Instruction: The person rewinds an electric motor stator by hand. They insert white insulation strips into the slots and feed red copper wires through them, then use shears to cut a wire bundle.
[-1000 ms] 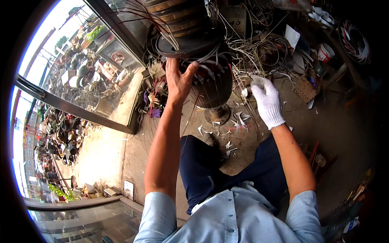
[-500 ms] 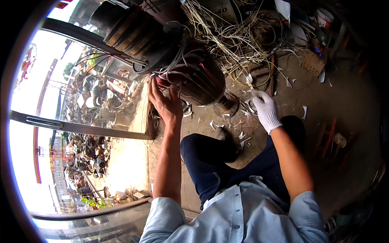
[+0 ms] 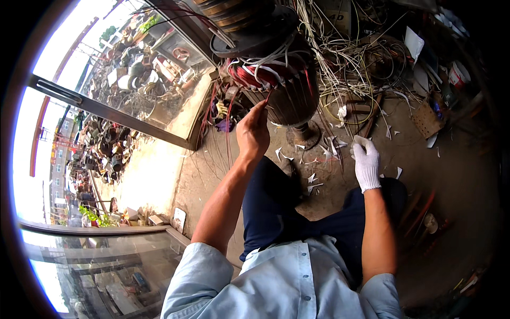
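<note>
A large motor rotor (image 3: 297,109) stands tilted on a round metal foot (image 3: 305,137). Red wire windings (image 3: 249,75) and white sleeving ring its upper end, below a dark disc and brownish rings (image 3: 236,16). My bare left hand (image 3: 253,133) is at the rotor's near side, thumb and forefinger pinched on a thin red wire (image 3: 270,94) by the windings. Right of the foot, my right hand (image 3: 366,164) in a white knitted glove hangs above the floor with its fingers curled; anything inside them is too small to make out.
Loose pale and yellow wires (image 3: 345,69) are heaped behind and right of the rotor. White paper scraps (image 3: 313,181) litter the floor. A perforated board (image 3: 426,119) lies at the right. Glazed door framing (image 3: 111,109) stands to my left, with scrap piled beyond.
My left hand has gone from open fingers beside the windings to a pinch at the rotor's near side. The view has shifted; my gloved hand now appears lower.
</note>
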A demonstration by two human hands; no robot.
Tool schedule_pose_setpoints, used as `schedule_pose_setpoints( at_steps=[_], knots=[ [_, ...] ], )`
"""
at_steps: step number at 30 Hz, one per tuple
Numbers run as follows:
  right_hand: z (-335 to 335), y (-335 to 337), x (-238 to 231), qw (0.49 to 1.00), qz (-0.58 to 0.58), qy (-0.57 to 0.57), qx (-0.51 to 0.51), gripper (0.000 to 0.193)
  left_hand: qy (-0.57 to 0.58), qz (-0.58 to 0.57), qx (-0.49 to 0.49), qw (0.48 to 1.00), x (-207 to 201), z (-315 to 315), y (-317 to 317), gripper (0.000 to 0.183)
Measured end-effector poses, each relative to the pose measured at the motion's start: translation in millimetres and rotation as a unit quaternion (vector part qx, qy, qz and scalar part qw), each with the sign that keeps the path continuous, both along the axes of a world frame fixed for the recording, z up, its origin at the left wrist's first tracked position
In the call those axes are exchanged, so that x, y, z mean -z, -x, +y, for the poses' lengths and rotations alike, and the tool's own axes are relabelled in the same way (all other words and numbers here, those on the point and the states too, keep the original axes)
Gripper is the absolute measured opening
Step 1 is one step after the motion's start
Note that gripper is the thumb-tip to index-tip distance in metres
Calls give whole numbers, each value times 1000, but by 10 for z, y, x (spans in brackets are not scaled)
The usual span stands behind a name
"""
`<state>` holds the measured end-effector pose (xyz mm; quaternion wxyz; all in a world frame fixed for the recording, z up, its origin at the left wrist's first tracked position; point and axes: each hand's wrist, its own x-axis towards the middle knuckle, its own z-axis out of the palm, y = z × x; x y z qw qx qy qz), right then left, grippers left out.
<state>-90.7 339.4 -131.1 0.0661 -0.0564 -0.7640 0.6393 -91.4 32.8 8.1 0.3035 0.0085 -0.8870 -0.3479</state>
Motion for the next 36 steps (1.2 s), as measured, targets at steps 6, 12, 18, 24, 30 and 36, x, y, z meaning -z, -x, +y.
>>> schedule_pose_setpoints(
  at_steps=[6,12,18,24,30,36],
  knots=[
    [-75,-107,17,998,-13,-61,-11,31,-14,14,31,999,159,-84,-388,26],
    [-172,-242,-117,995,-100,-16,-10,31,-42,-33,50,997,442,-249,-962,28],
    [-130,-146,64,995,-80,-62,-16,28,-90,-52,48,993,701,-431,-1470,27],
    [-307,-76,112,994,-67,-82,-13,24,-54,-117,23,991,719,-555,-1784,31],
    [-590,34,199,997,-73,-1,-9,22,-24,5,65,998,407,-478,-1777,57],
    [-680,76,280,994,-89,39,-48,18,67,87,-2,994,38,-739,-1103,66]
  ],
)
